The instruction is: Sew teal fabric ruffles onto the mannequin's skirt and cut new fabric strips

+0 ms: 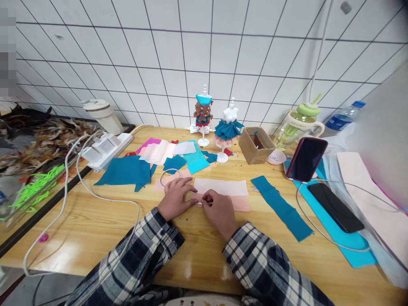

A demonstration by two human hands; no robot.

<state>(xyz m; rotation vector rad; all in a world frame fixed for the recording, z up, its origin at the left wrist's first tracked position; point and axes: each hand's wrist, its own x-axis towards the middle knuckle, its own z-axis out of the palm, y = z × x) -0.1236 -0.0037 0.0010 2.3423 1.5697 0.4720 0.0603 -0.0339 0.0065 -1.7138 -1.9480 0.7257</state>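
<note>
Strips of pale pink fabric (pixel 223 187) and peach fabric (pixel 239 203) lie overlapping in front of me. My left hand (pixel 177 197) rests over their left part, fingers apart, its thumb reaching to the lower edge. Close beside it, my right hand (pixel 220 212) is closed in a pinch at that same edge; its fingers hide what they grip. A tiny white piece (pixel 199 203) shows between the left thumb and the right fingertips, too small to name. A thin pale ring (pixel 162 176) lies just beyond my left hand.
Two small dress forms (pixel 230 114) stand at the back beside a cardboard box (pixel 256 146). Teal fabric (pixel 124 171) lies left, a teal strip (pixel 282 208) right. Phones (pixel 334 207), a bottle (pixel 295 127) and a power strip (pixel 110 151) with looping cables flank the workspace.
</note>
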